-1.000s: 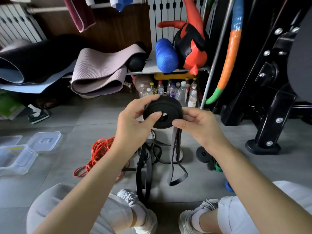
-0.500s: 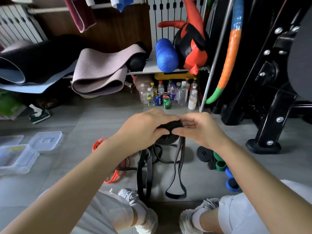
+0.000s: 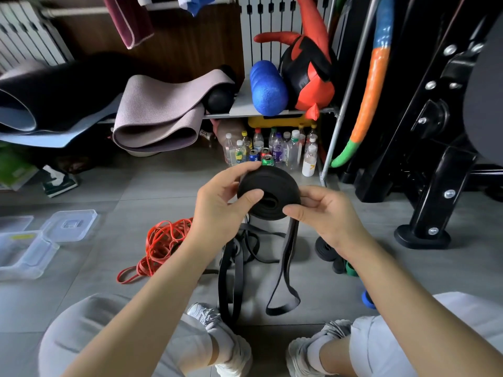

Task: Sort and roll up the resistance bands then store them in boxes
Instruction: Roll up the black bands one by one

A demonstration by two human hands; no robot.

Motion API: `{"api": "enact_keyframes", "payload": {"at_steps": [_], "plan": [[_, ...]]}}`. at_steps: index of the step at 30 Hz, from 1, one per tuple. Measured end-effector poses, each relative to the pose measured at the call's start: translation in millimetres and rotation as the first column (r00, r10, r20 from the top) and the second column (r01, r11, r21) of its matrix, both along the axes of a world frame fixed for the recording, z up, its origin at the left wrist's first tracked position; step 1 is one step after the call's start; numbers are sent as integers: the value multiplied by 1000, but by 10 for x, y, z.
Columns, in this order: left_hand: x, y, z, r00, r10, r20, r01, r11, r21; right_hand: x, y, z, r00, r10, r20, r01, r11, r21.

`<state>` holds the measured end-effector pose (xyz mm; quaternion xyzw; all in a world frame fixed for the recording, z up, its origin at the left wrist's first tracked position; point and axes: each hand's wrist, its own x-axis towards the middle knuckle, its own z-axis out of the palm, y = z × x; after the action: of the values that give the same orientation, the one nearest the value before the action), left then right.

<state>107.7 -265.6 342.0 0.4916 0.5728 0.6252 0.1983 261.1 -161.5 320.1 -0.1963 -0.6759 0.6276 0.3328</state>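
On the grey tiled floor (image 3: 163, 191) sit open clear plastic boxes (image 3: 24, 254) at the left, a tangle of thin red rubber bands (image 3: 163, 246) and loose flat black bands (image 3: 231, 268). Above these, held up between both hands, is a thick coiled roll of black rubber band (image 3: 272, 186), its unrolled tail hanging down in a loop. The left hand (image 3: 217, 210) curls round the roll's left rim with its thumb on the face; the right hand (image 3: 324, 213) pinches the right edge.
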Motion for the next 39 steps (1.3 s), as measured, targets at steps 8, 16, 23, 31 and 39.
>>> {"api": "enact_keyframes", "payload": {"at_steps": [8,16,23,31,39], "plan": [[-134,-23,124,719,-233,-655,49,957,-286,15,142,62,957,70,281,-122,978,171],[-214,77,193,547,-327,-770,91,938,-334,-34,213,156,959,74,274,-135,968,210],[-161,34,63,927,-73,-369,26,991,-129,101,187,106,998,22,51,-23,1000,12],[19,87,11,993,19,-113,-16,999,30,38,104,200,995,-87,-47,91,992,84],[-165,45,164,559,-186,-808,24,978,-208,-27,167,217,980,11,200,-54,976,210]]}}
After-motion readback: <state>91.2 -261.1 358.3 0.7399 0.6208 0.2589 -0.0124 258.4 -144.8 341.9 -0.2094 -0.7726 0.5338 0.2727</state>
